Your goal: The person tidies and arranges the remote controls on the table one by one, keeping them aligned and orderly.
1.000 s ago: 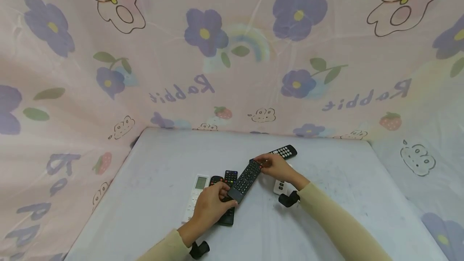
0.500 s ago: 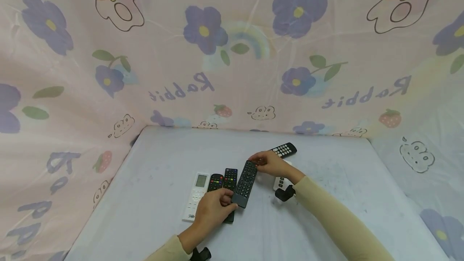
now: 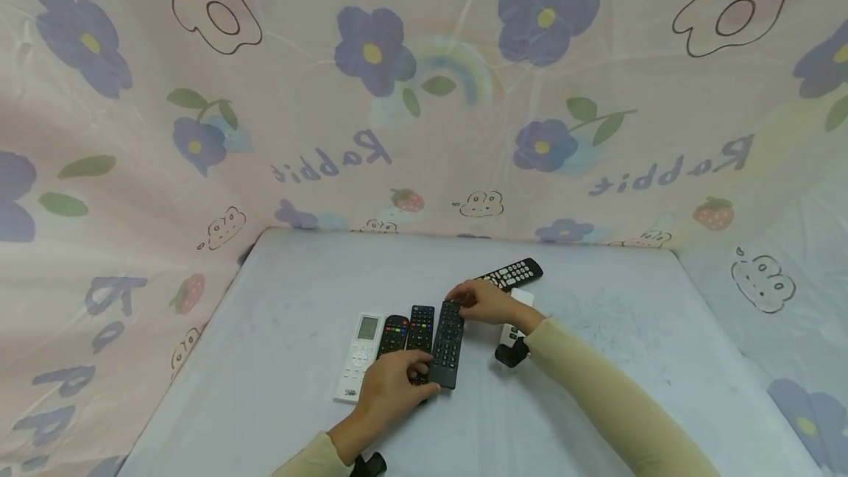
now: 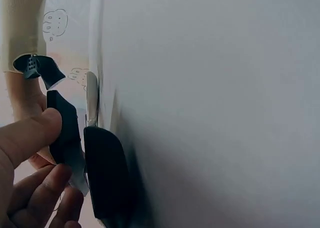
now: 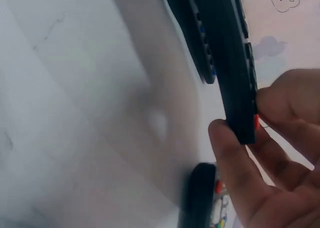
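Observation:
A dark grey remote control (image 3: 447, 348) with rows of small buttons is held at both ends. My left hand (image 3: 391, 389) pinches its near end between thumb and fingers, as the left wrist view shows on the remote's end (image 4: 67, 138). At the far end, my right hand (image 3: 490, 302) grips it by thumb and fingertips; in the right wrist view its side (image 5: 232, 68) faces the camera. Close on its left lies a black remote (image 3: 421, 326) with coloured buttons, partly hidden by my left hand. Left of that is a black round-topped remote (image 3: 394, 337).
A white remote (image 3: 358, 359) with a screen ends the row at the left. Behind my right hand lies a black remote (image 3: 520, 271) with pale buttons, slanted. A smaller white remote (image 3: 523, 296) is partly covered by my right wrist. Patterned cloth (image 3: 450, 131) rises behind the white tabletop (image 3: 596, 330).
The held remote has swung from a slant to nearly parallel with the row beside it. My right hand has moved left with its far end; my left hand has shifted slightly right and nearer.

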Action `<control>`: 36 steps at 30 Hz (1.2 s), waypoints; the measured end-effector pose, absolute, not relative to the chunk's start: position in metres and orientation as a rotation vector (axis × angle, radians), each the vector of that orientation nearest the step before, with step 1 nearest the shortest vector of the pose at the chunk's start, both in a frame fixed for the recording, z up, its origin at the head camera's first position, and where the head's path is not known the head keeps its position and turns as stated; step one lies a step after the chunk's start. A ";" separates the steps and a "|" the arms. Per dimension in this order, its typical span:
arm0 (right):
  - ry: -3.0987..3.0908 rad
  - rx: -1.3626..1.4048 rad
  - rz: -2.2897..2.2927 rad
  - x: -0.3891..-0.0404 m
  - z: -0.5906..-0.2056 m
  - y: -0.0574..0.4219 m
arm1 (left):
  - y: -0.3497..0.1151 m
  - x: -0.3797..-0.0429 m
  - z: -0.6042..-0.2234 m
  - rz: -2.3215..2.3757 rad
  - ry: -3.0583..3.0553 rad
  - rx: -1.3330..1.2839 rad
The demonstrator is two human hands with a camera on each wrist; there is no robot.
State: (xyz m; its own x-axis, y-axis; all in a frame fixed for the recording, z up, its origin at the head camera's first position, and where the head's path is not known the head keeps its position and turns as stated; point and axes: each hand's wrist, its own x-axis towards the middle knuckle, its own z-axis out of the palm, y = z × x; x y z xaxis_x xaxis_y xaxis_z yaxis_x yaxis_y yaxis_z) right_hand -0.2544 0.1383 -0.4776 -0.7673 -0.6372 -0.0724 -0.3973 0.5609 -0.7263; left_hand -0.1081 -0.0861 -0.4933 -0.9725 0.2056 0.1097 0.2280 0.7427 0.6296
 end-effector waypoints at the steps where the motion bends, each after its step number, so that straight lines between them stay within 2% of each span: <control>1: 2.471 -0.850 -1.017 -0.255 -0.478 0.137 | -0.086 -0.108 -0.494 -1.030 -2.907 -0.378; 23: 2.471 -0.871 -0.958 -0.253 -0.487 0.127 | -0.085 -0.120 -0.498 -0.625 -2.852 -0.619; 36: 2.529 -0.872 -0.875 -0.246 -0.488 0.122 | -0.081 -0.121 -0.501 -0.521 -2.896 -0.625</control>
